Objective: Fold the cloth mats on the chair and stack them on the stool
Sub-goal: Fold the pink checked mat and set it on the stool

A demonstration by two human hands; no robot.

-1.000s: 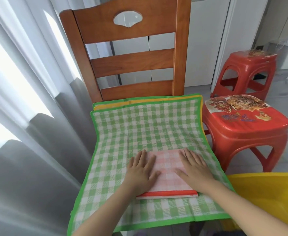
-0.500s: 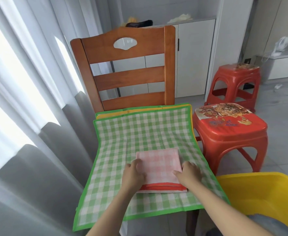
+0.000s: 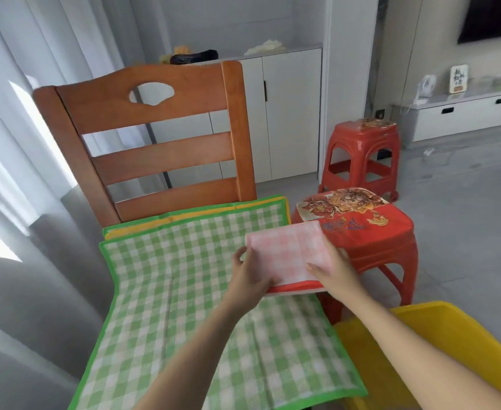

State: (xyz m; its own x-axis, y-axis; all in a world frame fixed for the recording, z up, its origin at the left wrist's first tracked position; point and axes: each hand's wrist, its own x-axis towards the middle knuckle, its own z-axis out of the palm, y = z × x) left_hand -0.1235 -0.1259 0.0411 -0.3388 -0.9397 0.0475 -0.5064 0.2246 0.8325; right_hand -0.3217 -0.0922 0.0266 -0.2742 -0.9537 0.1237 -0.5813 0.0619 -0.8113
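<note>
Chair [image 3: 160,156]: wood, warm brown, smooth with a low sheen. Green checked mat [image 3: 184,291]: woven cloth, matt, faint creases, solid green border. Folded pink mat [image 3: 287,253]: matt checked cloth, red edging. Near stool [image 3: 370,241]: red moulded plastic, glossy, printed floral top. Far stool [image 3: 361,149]: same glossy red plastic. Yellow bin [image 3: 438,344]: smooth plastic. Curtain [image 3: 21,202]: soft grey fabric. Floor [image 3: 465,202]: grey, smooth, matt.

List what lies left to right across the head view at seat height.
Grey curtain → green checked mat → left hand → folded pink mat → right hand → near red stool.
</note>
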